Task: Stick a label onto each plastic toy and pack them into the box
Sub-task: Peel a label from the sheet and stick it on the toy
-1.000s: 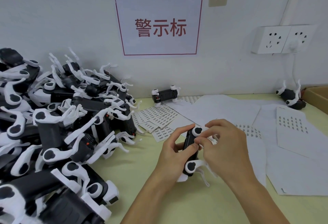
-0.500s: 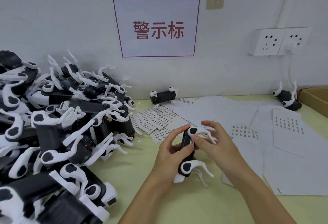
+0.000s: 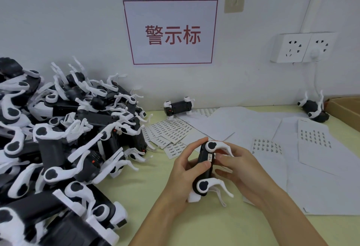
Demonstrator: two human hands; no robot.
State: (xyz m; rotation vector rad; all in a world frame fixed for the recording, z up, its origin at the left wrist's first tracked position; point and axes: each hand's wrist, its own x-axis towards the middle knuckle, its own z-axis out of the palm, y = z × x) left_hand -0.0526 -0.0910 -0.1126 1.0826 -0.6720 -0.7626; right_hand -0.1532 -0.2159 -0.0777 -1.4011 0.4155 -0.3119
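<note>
Two hands of mine meet over the near middle of the yellow-green table (image 3: 155,216), both on one black-and-white plastic toy (image 3: 204,169). My left hand (image 3: 183,175) wraps its body from the left, thumb laid across the front and fingers curled behind. My right hand (image 3: 239,167) comes in from the right with bent fingers, the fingertip pressing a small label (image 3: 210,157) on the toy's dark side. The toy stands on end, its white legs sticking out to the right.

Just left lies a big pile of toys (image 3: 58,148), tumbled together from the near edge back to the wall. Beyond my hands, small label strips (image 3: 171,130) are fanned out, and white backing sheets (image 3: 292,158) spread to the right, some with labels left on them.

Farther back, a single toy (image 3: 178,107) sits by the wall and another toy (image 3: 313,109) lies upturned beside the cardboard box (image 3: 344,107) at the far right edge. On the wall hang a red-framed sign (image 3: 171,31) and a double socket (image 3: 303,47).
</note>
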